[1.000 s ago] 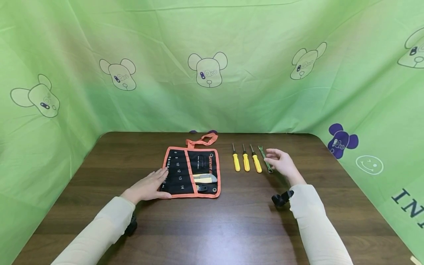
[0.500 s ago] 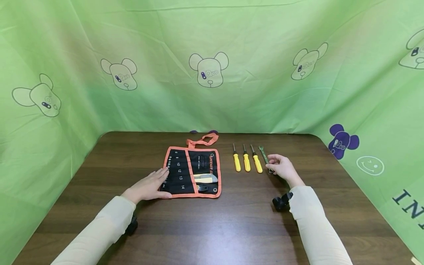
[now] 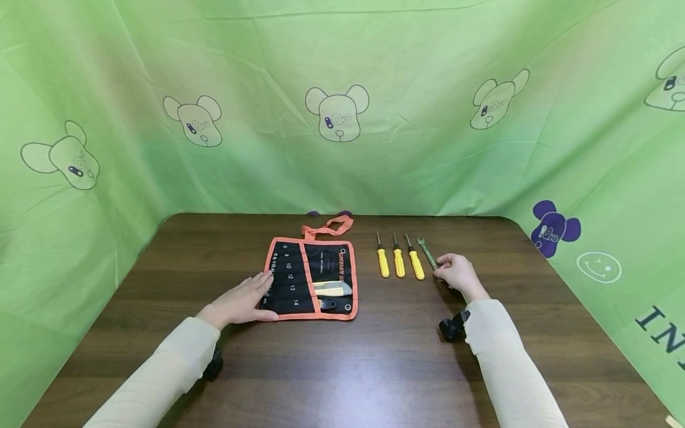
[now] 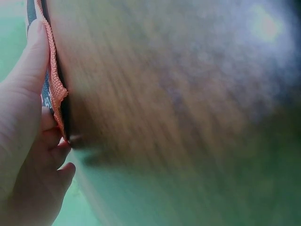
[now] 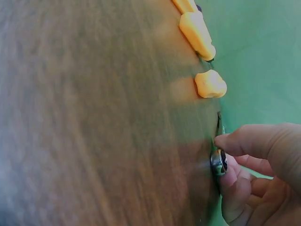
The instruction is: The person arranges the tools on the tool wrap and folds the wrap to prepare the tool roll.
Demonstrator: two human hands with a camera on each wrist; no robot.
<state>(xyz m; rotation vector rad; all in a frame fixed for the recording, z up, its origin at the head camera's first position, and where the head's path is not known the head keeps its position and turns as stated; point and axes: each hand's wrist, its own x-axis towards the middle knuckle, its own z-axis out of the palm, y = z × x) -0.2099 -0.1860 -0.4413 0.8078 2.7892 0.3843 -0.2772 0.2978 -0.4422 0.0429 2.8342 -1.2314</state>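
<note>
Here, wrench (image 3: 429, 254) between right fingers (image 5: 235, 197)

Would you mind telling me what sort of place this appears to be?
Most likely a makeshift recording booth: a printed green cloth hangs behind and beside the wooden table, and a black camera is worn at each wrist.
</note>
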